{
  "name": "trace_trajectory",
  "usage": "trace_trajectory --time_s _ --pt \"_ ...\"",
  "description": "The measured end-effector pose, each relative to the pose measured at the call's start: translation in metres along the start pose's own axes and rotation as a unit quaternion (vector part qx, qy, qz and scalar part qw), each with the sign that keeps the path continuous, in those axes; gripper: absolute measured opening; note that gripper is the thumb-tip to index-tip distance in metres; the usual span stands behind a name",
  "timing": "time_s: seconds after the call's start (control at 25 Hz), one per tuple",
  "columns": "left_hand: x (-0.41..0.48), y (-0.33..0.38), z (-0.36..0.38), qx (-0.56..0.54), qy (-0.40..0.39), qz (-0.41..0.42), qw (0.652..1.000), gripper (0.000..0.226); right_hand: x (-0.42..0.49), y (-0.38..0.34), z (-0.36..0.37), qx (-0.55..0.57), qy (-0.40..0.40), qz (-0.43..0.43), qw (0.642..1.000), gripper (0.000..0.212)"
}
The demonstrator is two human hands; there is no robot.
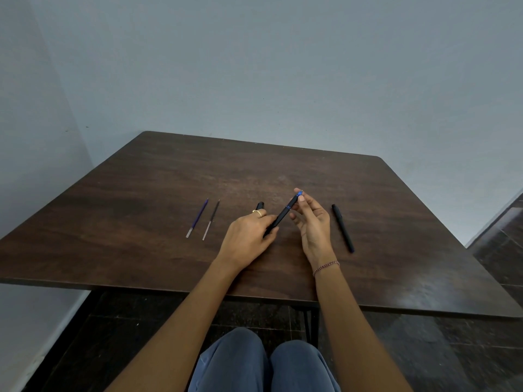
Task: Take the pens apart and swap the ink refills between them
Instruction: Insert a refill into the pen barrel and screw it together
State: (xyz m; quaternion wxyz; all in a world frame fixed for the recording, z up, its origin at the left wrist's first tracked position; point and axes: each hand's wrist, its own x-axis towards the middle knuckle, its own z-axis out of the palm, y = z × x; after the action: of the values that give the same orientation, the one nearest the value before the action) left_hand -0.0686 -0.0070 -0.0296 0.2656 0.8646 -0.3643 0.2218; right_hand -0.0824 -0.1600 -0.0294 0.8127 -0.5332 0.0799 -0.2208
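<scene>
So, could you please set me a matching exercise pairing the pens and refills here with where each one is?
Things: 1 blue refill; 2 black refill; 3 blue-tipped pen; 4 all-black pen.
Places: A held by left hand and right hand; B farthest left; C farthest right; D just right of the blue refill.
Pairs: 1-B, 2-D, 3-A, 4-C.

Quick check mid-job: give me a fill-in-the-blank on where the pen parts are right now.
1. The blue refill and the black refill lie side by side on the table, to the ____ of both hands.
2. The left hand and right hand together hold a pen whose tip end is ____.
3. A second pen lies on the table beside the ____ hand.
4. A loose cap lies just beyond the ____ hand.
Missing words: left; blue; right; left.
</scene>
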Motion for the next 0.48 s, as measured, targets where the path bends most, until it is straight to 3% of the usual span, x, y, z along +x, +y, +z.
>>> trace_trajectory --time_s 0.2,0.48 --pt "0.0001 0.0001 -0.0003 0.002 -0.005 0.0 1.0 0.025 0.0004 -0.0001 0.0007 -0.001 0.009 -0.002 1.0 0.006" --pt "0.0007 -0.0006 0.0003 0.005 -0.012 0.002 1.0 0.026 0.0005 -0.0003 0.0005 -0.002 0.011 0.003 1.0 0.014"
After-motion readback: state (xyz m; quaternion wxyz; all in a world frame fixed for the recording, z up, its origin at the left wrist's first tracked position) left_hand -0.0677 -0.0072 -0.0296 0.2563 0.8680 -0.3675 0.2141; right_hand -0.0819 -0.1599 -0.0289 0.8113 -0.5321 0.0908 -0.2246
